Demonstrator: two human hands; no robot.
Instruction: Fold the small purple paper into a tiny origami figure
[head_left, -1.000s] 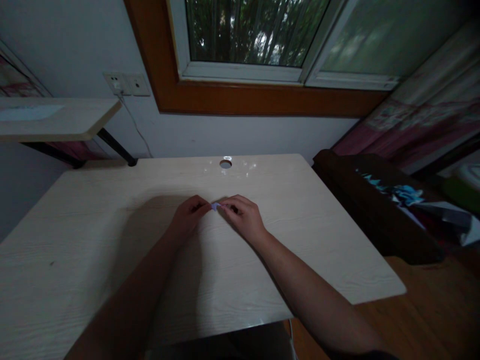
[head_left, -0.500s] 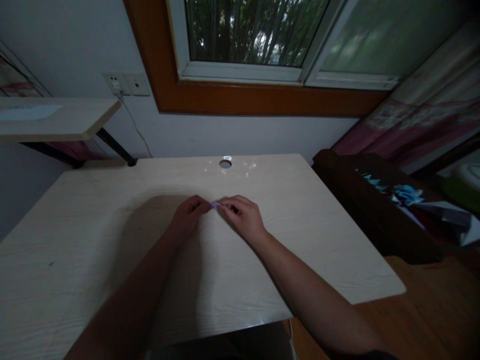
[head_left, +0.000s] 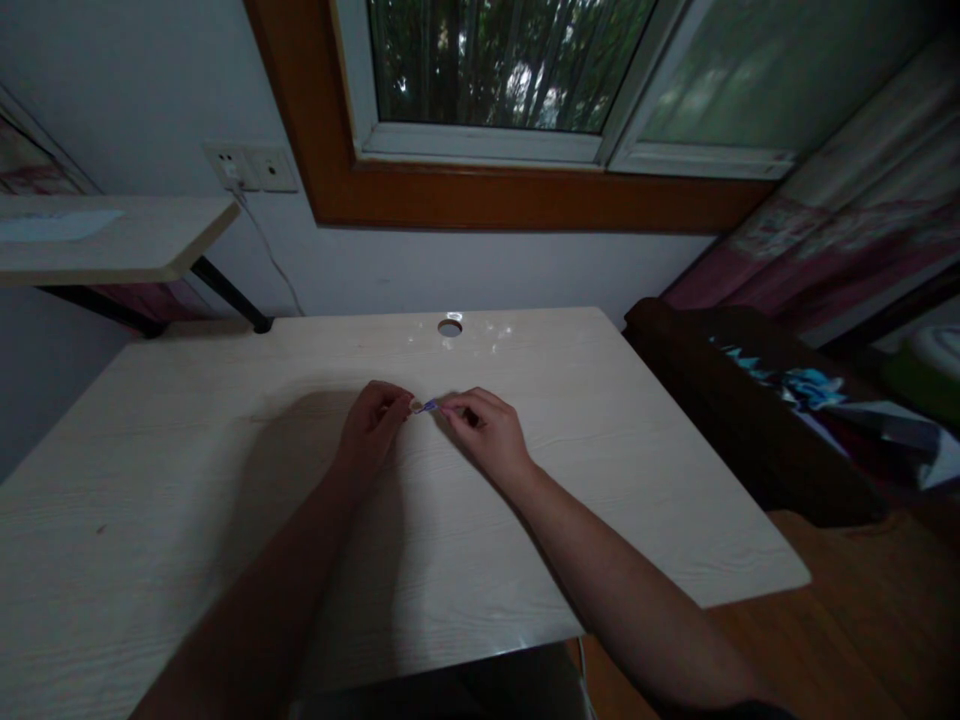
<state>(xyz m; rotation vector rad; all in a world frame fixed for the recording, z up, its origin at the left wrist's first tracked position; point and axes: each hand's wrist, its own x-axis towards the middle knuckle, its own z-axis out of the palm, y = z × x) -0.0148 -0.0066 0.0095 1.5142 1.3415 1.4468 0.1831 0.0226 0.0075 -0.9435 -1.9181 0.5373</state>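
Hands meet over the middle of a pale wood-grain desk top (head_left: 187, 480) in the head view, the only one there is. The left hand (head_left: 373, 428) comes in from the lower left with its fingers curled and its fingertips (head_left: 407, 404) pressed together on one end of a small purple-blue piece (head_left: 429, 406). The right hand (head_left: 487, 436) reaches in from the lower right, and its thumb and forefinger are pinched on the other end of the same piece. The small purple-blue piece sits between the two hands, at or just above the desk surface; whether it touches the wood cannot be told. It is too small and too dimly lit to say what it is made of.

Beyond the hands, near the far edge of the desk, lies a round cable hole (head_left: 450, 326). On the wall above is a window with a brown wooden frame (head_left: 480, 205), with trees behind the glass. A white wall socket (head_left: 255, 168) with a thin cord sits to the left of it, above a light wooden shelf (head_left: 135, 240). To the right of the desk stands a dark brown piece of furniture (head_left: 720, 420), with a pinkish patterned curtain (head_left: 847, 230) behind.
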